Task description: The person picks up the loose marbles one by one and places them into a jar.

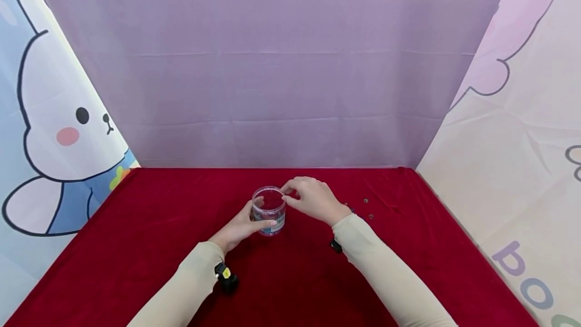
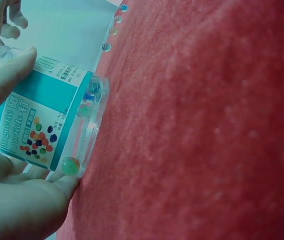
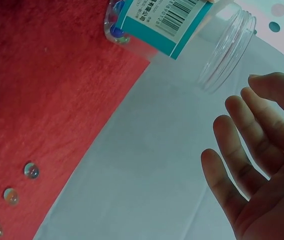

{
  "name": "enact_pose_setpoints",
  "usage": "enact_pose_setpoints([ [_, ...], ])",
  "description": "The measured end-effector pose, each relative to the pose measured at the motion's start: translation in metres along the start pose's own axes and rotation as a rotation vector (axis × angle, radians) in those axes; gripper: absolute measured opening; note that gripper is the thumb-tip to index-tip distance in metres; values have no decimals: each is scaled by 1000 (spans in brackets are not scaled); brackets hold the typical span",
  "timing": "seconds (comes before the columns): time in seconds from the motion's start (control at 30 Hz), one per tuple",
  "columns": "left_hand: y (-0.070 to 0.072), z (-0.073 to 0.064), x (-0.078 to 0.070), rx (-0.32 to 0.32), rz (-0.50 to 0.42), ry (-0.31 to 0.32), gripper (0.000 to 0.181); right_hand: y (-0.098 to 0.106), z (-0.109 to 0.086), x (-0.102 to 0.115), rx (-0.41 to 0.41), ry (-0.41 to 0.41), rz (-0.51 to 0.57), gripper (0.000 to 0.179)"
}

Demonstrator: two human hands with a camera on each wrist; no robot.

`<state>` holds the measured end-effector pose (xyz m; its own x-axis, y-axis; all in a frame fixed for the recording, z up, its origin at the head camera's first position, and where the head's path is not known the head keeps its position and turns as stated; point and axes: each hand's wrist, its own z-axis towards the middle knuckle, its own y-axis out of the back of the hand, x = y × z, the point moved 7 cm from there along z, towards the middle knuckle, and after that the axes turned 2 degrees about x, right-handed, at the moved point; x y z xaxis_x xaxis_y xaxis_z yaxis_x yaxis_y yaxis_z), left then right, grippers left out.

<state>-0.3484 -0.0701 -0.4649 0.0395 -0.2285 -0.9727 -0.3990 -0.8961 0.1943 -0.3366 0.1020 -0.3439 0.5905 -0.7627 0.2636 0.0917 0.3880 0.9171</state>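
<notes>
My left hand grips a clear plastic jar around its side. The jar has no lid on, and its rim faces up in the head view. A teal and white label printed "Magnetic Particle" wraps its body. In the left wrist view, a few glass marbles, one a green marble, lie at the jar's bottom. By the rim is my right hand, thumb and forefinger close to the edge. The right wrist view shows its fingers loosely bent, with nothing between them.
Several loose marbles lie in a row on the red cloth, to the right of the jar. A plain lilac curtain hangs behind the table. Printed cartoon sheets stand at the left and right sides.
</notes>
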Motion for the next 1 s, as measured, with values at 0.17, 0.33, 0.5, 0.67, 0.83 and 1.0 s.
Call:
enact_pose_setpoints([
  [0.17, 0, -1, -3, 8, -2, -6, 96, 2, -4, -7, 1, -23, 0, 26],
  [0.33, 0, -1, -3, 6, -2, -12, 96, 4, -8, -14, 1, -52, -26, 27],
  [0.5, 0, -1, -2, 5, -1, -4, 97, 6, -13, -21, 4, -88, -20, 28],
  [0.67, 0, -1, 0, 0, -1, 3, 98, 7, -18, -27, 4, -97, -13, 27],
  [0.83, 0, -1, 1, -2, 5, 0, 99, 8, -23, -33, -2, -98, -6, 24],
  [1.0, 1, -2, 1, -8, 2, -3, 98, 9, -28, -41, -2, -116, 8, 23],
])
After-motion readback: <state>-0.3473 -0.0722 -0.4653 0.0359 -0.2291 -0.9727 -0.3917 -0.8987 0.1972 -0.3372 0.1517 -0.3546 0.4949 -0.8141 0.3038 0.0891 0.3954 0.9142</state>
